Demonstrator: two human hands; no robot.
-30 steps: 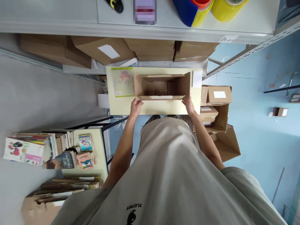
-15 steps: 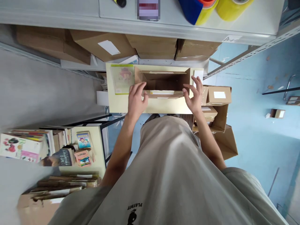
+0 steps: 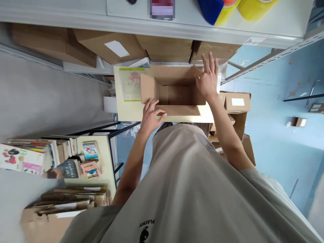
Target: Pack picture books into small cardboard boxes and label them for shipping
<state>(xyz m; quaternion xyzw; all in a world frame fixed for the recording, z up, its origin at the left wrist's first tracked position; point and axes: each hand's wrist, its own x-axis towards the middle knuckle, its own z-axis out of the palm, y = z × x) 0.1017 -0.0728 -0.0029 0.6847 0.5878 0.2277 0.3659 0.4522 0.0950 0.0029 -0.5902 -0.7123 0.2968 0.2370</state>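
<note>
My left hand (image 3: 151,117) and right hand (image 3: 207,79) spread loosely at the open cardboard box (image 3: 177,96), gripping nothing; a green-edged sheet (image 3: 130,85) lies beside it, shelved cartons (image 3: 167,49) close behind.

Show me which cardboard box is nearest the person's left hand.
The open box on the pale yellow table, flaps spread beside the left hand; boxes below the grey shelf and boxes stacked at right sit farther off.

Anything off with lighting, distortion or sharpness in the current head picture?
Head view: wide-angle stretch, with the shirt looming large; head view: a pale highlight on that shirt; head view: the open box darker at its bottom than on its front flap; head view: the phone-like item pixelated, so its screen is unreadable.
</note>
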